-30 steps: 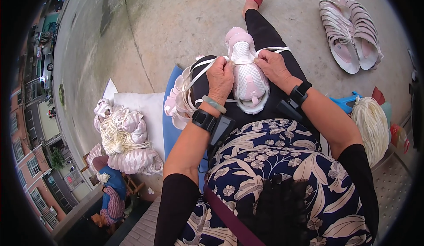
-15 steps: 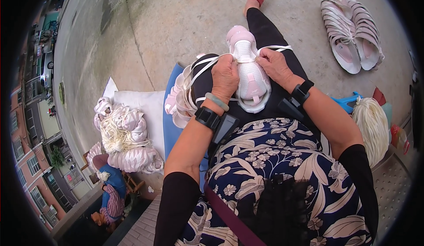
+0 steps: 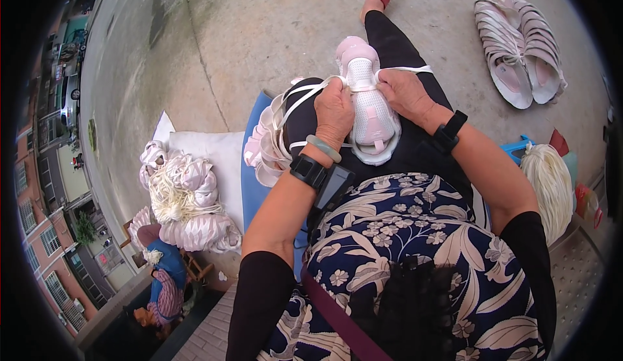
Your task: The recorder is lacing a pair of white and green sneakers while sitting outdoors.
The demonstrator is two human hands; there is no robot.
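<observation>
one pink-and-white shoe (image 3: 375,111) lay on the lap (image 3: 416,150), toe far, between left grip (image 3: 334,110) and right grip (image 3: 409,95), both clamped on a white lace (image 3: 415,70). uneven pulling might have skewed the lace; a loose pinch might have let it slip. counted: two tied stacks of uppers (image 3: 501,46) far right, one cream lace bundle (image 3: 548,186) at right; the heap (image 3: 193,228) at left was too jumbled to count.
</observation>
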